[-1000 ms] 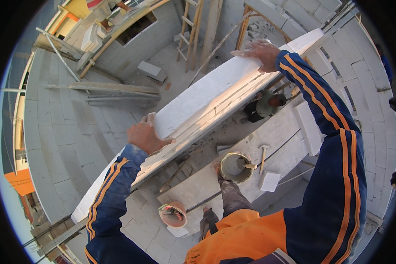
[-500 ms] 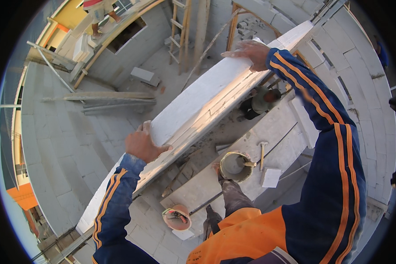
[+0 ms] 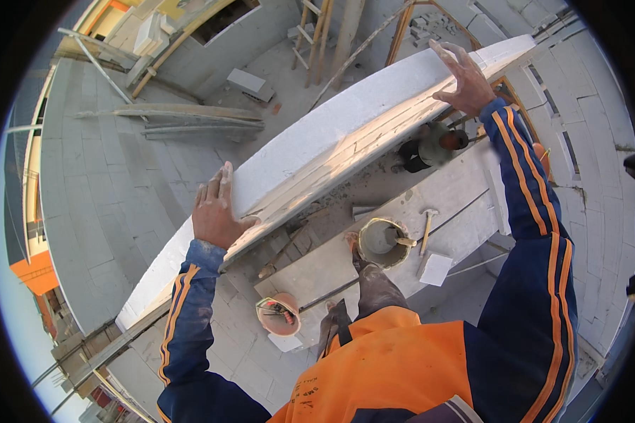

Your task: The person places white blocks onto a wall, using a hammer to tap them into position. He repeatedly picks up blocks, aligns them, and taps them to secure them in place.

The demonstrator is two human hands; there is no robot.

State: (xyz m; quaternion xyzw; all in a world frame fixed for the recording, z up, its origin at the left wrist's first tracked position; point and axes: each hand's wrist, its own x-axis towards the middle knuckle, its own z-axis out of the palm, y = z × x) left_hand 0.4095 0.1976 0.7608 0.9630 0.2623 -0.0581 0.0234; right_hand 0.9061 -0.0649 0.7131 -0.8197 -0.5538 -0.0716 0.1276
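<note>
A long white lightweight block (image 3: 331, 120) lies along the top of the wall in front of me, slanting from lower left to upper right. My left hand (image 3: 217, 210) rests at its left part, fingers stretched upward and thumb pointing right along the near edge. At the far right part, my right hand (image 3: 466, 81) has its fingers spread over the white top, with the thumb toward the near side. Neither hand wraps round anything. Whether the right palm presses on the block cannot be made out.
Below me, a plank platform (image 3: 317, 266) carries a mortar bucket (image 3: 382, 242), a hammer (image 3: 427, 231), a small white block (image 3: 435, 268) and an orange tool bucket (image 3: 279, 314). A person (image 3: 432, 146) is lower down beyond it. Boards (image 3: 190, 120) lie left of the wall.
Both hands' fingers have straightened and spread on the block. My view has shifted, so the block appears lower at its middle and the person at the upper left has left the picture.
</note>
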